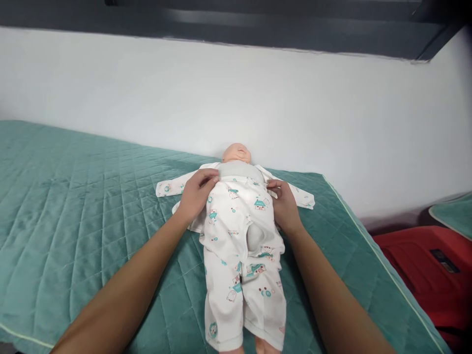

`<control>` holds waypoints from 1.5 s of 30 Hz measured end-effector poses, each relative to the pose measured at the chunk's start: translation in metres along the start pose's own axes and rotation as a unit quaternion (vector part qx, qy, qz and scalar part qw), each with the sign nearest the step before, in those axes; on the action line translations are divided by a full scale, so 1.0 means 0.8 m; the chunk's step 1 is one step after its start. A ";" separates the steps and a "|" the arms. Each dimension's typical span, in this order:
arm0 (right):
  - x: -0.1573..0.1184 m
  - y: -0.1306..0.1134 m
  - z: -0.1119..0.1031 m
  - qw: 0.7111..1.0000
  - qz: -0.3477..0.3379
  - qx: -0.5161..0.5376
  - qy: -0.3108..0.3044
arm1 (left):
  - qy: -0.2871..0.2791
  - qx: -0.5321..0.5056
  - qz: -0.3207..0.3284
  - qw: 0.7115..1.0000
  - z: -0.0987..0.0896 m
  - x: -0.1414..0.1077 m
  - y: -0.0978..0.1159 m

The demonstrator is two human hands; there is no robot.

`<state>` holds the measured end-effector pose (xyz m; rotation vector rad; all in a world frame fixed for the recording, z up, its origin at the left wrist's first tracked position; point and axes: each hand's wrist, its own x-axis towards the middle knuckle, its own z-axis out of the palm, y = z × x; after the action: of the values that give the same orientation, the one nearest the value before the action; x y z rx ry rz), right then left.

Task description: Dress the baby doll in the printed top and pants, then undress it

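A baby doll (237,153) lies on its back on the green quilted bed cover, head toward the wall. White printed baby pants (233,211) cover it from the chest down to the ankles, with an opening at the crotch. A matching white baby shirt (173,187) lies spread under the doll, sleeves out to both sides and its front apart. My left hand (197,191) pinches the pants' waistband at its left end. At the right end of the waistband, my right hand (283,204) has its fingers closed on the edge.
The green quilted cover (92,206) spreads widely to the left. A white wall (236,93) rises behind the doll, with a dark ledge (221,24) above. A red plastic object with a dark label (424,265) stands beyond the bed's right edge.
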<state>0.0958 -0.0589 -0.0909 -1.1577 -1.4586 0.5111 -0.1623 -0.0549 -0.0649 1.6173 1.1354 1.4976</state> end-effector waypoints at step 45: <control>0.067 -0.009 0.007 0.978 -0.075 -0.155 -0.115 | -0.127 0.232 0.019 0.964 0.011 0.061 0.006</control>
<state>0.0955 -0.0141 -0.0599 -1.2483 -1.8589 0.3272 -0.1541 -0.0122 -0.0411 2.0834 1.3772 1.0499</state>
